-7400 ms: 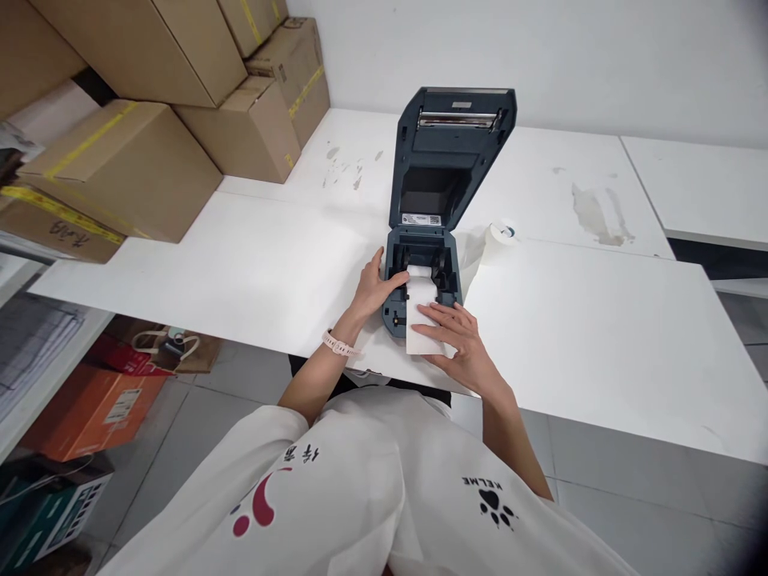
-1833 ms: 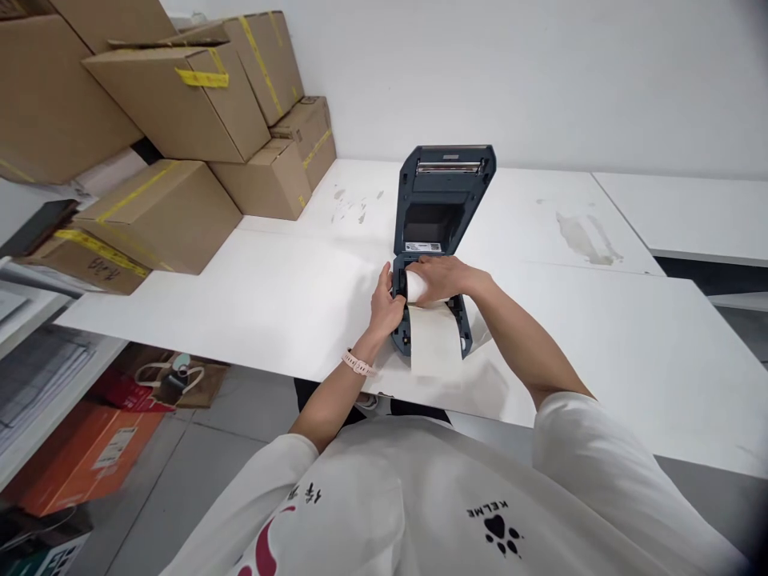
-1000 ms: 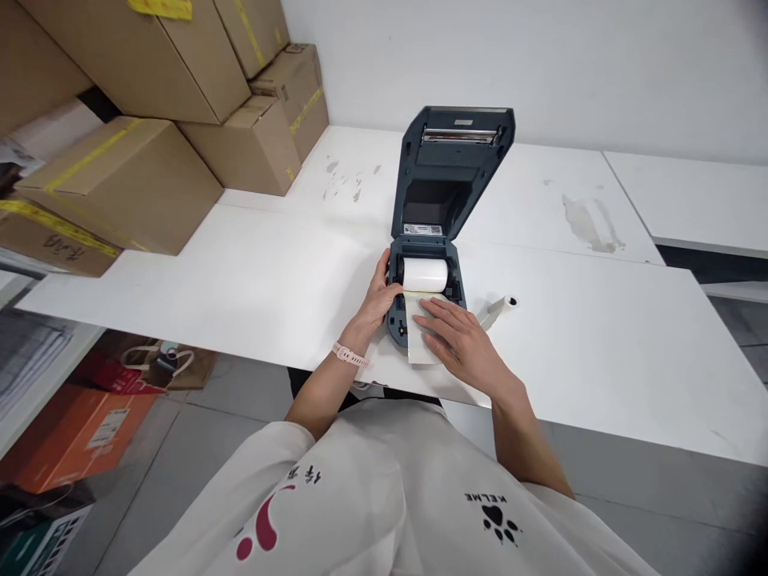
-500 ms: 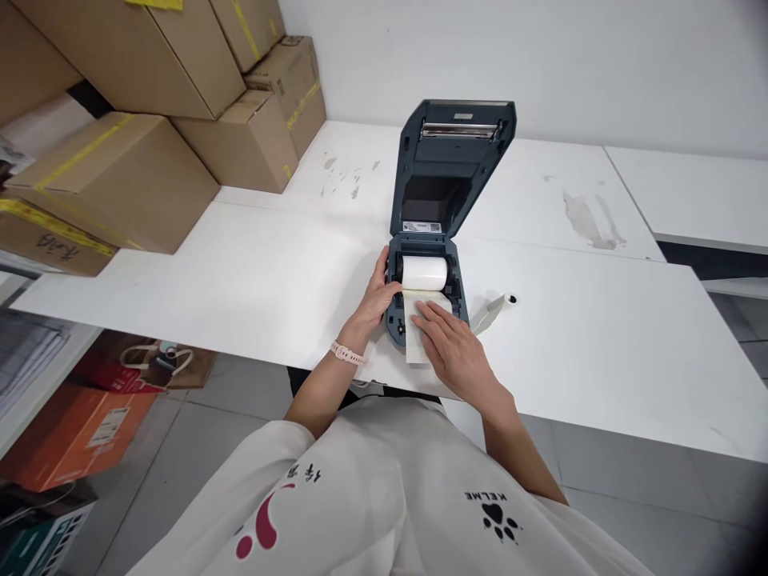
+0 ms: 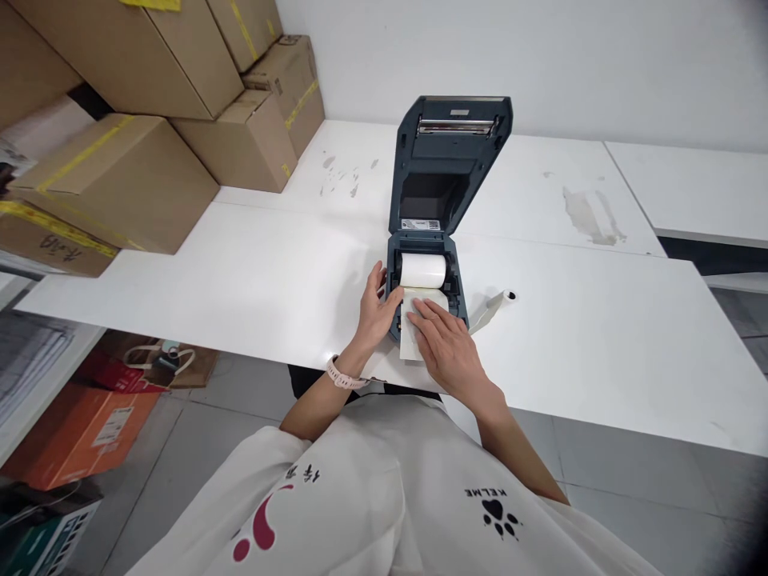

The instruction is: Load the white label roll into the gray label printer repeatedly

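A dark blue label printer [image 5: 454,286] stands on the white table [image 5: 258,280] with its lid [image 5: 447,160] tipped up and back. A white paper roll [image 5: 423,270] lies in its bay. A strip of paper [image 5: 409,340] runs from the roll forward over the printer's front edge. My right hand [image 5: 446,346] lies flat on that strip, fingers stretched out. My left hand [image 5: 377,310] rests against the printer's left side, thumb at the strip's left edge, fingers loosely apart.
Brown cardboard boxes [image 5: 150,104] are stacked at the table's far left. A small, nearly spent paper core [image 5: 496,305] lies just right of the printer. A second white table [image 5: 690,192] stands at the right. Under the table on the left are an orange box [image 5: 72,432] and a bag.
The new roll was set into the bay earlier. Over the last second my right hand has slid slightly left on the strip, and my left thumb has moved in to its edge.
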A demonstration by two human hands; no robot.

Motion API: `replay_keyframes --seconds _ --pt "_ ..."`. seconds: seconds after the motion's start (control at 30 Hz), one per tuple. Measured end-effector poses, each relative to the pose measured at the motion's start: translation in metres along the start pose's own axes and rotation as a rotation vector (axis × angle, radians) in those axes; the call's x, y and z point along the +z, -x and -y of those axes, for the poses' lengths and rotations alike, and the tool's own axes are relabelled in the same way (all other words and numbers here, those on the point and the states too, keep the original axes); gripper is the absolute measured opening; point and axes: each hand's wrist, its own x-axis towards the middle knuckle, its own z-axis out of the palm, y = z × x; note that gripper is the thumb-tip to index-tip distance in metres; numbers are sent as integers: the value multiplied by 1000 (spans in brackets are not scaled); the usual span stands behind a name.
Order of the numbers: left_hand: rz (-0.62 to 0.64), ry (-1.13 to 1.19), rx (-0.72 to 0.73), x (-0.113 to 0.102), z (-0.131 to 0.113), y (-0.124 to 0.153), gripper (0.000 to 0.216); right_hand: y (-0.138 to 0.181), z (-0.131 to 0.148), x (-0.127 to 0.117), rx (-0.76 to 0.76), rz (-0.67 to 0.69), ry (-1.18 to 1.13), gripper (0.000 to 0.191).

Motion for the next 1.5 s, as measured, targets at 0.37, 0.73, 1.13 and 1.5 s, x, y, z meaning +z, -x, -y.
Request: replay_keyframes --seconds 0.37,0.73,1.13,1.5 --pt "16 31 -67 6 2 60 84 0 -1 -1 36 -22 -102 30" --pt "13 62 -44 5 7 61 88 -6 5 -2 44 -1 -48 28" --pt "24 104 -82 4 4 62 92 -16 -9 -22 18 88 -145 26" --pt "39 80 -87 2 6 64 101 -207 -140 -71 371 -281 -719 88"
